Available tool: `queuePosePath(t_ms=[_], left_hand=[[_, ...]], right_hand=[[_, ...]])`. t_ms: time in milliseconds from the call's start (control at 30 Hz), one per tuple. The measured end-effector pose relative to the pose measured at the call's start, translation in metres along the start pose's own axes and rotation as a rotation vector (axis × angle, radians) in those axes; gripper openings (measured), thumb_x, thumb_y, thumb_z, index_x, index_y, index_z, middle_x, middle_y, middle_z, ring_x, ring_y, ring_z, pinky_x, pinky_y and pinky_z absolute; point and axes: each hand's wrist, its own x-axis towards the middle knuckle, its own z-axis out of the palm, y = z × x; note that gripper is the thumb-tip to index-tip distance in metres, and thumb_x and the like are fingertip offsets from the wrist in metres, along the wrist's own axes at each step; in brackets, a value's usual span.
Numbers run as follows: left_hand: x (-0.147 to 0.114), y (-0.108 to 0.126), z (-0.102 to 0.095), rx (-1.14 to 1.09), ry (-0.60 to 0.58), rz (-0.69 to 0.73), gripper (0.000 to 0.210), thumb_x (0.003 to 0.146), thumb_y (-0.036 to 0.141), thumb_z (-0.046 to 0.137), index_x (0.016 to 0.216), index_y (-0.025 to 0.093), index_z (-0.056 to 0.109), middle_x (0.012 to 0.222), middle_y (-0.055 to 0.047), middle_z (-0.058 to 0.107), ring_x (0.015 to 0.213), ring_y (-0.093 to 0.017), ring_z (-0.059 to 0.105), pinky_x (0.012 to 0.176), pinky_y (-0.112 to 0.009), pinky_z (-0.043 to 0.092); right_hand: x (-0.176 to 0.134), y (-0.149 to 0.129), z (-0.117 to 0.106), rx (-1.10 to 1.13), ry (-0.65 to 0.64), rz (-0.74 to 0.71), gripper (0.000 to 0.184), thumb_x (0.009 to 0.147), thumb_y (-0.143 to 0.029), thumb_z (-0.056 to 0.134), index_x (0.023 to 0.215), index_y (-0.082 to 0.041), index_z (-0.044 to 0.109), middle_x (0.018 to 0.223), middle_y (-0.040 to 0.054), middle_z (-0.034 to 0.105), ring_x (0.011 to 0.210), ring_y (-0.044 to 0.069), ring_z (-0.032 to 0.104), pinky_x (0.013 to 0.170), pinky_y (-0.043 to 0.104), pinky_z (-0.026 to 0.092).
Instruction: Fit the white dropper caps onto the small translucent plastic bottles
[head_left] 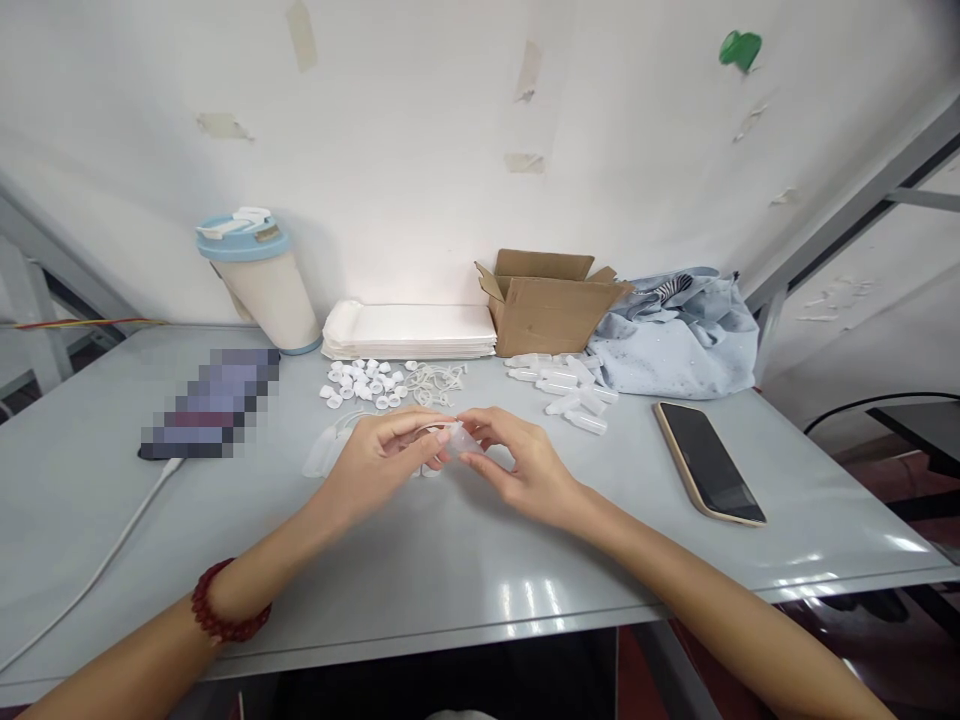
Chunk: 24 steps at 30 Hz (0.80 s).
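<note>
Pinching a translucent piece (463, 442) near mid-frame, my left hand (381, 452) and right hand (526, 462) could drop it through uneven pressure.

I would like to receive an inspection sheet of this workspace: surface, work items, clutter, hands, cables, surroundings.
Surface: grey table, glossy, with light reflections near the front edge.
Work items: white caps, looped plastic strips and translucent bottles, in loose groups.
Clutter: lidded tumbler, white stack, open cardboard box, blue cloth, smartphone, pixelated device.
Hands: left hand and right hand hold a small translucent piece in their fingers.
Cables: white cable plugged into the device; red and yellow wires, far left.
Surroundings: white wall with tape scraps.
</note>
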Motion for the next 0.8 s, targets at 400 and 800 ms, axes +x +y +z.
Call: queuePosePath(t_ms=[400, 800], left_hand=[[0.0004, -0.0040, -0.0014, 0.090, -0.062, 0.002, 0.020, 0.081, 0.037, 0.061, 0.090, 0.021, 0.070, 0.084, -0.002, 0.064, 0.069, -0.014, 0.058, 0.065, -0.025, 0.051], [-0.0010, -0.0073, 0.0065, 0.268, 0.059, 0.006, 0.028, 0.081, 0.041, 0.061, 0.065, 0.018, 0.060, 0.061, 0.004, 0.056, 0.057, -0.010, 0.049, 0.053, -0.021, 0.039]], right_hand=[[-0.0018, -0.0009, 0.0016, -0.023, -0.010, -0.035, 0.031, 0.088, -0.018, 0.054, 0.118, -0.019, 0.051, 0.093, 0.0065, 0.064, 0.083, 0.016, 0.061, 0.067, 0.029, 0.055], [-0.0052, -0.0007, 0.0048, -0.086, -0.032, -0.052, 0.026, 0.087, -0.024, 0.058, 0.111, -0.016, 0.055, 0.093, 0.0082, 0.067, 0.074, 0.015, 0.063, 0.066, 0.028, 0.055]])
